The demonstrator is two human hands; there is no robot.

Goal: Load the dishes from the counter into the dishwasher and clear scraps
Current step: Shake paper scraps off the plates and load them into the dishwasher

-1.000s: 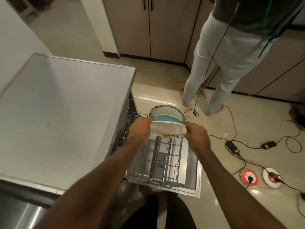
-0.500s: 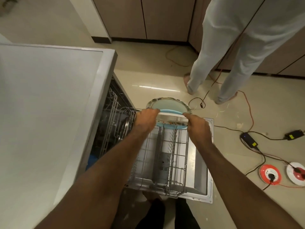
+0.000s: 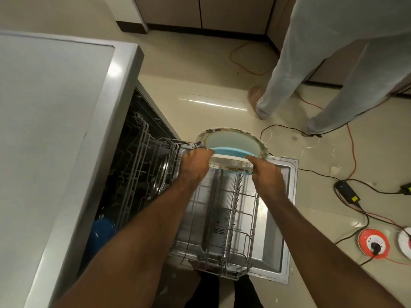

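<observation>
A large plate with a patterned rim (image 3: pixel 231 138) stands upright at the far end of the pulled-out lower dishwasher rack (image 3: pixel 222 218). In front of it my left hand (image 3: pixel 195 167) and my right hand (image 3: pixel 266 174) grip a white patterned plate (image 3: pixel 231 164) by its two ends, with a blue plate (image 3: pixel 226 151) edge showing between it and the large plate. The held plates are at the rack's far tines. The open dishwasher door (image 3: pixel 282 218) lies flat under the rack.
The grey counter (image 3: pixel 55 130) fills the left. Inside the dishwasher, a metal dish (image 3: pixel 162 174) and a blue item (image 3: pixel 100 230) show. A person in light trousers (image 3: pixel 311 63) stands at the far right. Cables, an adapter (image 3: pixel 347 192) and an orange socket reel (image 3: pixel 373 243) lie on the floor.
Both hands have lowered the plates down to the far end of the rack. My view has tipped downward and closer to the dishwasher.
</observation>
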